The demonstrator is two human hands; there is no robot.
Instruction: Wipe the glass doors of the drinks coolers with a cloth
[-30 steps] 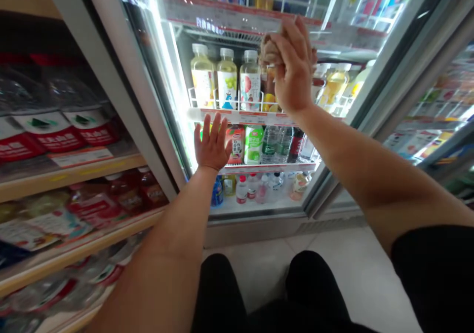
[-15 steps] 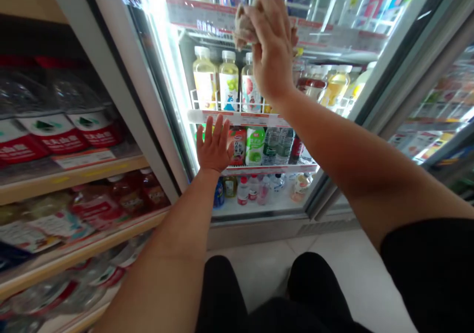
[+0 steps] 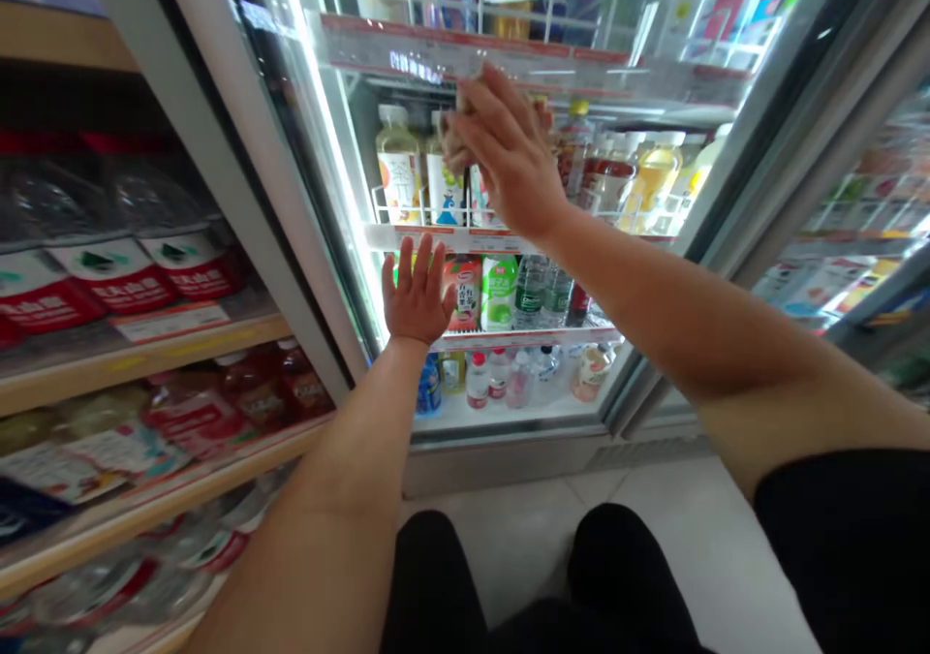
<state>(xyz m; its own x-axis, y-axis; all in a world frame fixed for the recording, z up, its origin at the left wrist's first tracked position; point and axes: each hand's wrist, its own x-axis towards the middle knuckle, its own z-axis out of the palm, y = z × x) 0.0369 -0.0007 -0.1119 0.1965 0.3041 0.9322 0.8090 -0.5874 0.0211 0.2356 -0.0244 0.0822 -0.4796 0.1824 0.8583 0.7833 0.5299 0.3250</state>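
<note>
Well, one crumpled cloth (image 3: pixel 454 140) was up at the glass door (image 3: pixel 414 65), bunched under the right hand (image 3: pixel 512 160), with bits of it poking out past the fingers. It looked light, soft and floppy, so it would likely squash easily and not break; whether it was wet, I could not tell. The best place to take hold seemed to be the thick middle of the bunch, with the palm pushing flat, because a loose edge would probably slip. The right hand's fingers were a little bent over the cloth and close together. The one glass door was likely hard, stiff and slippery, and a bump might crack it. Lower down, the left hand (image 3: pixel 418 295) had its fingers spread and nothing in it; it looked flat on the glass, but its palm was hidden. Behind the glass I counted one red pack (image 3: pixel 467 291), one green pack (image 3: pixel 499 291) beside it, then two clear bottles (image 3: pixel 530 291). At the bottom were two little red-capped bottles (image 3: pixel 477 385) and one blue drink (image 3: pixel 428 386). Over on the left shelf (image 3: pixel 145 358) stood at least three big red-label bottles (image 3: pixel 108 276), and two black knees (image 3: pixel 440 576) showed below.
</note>
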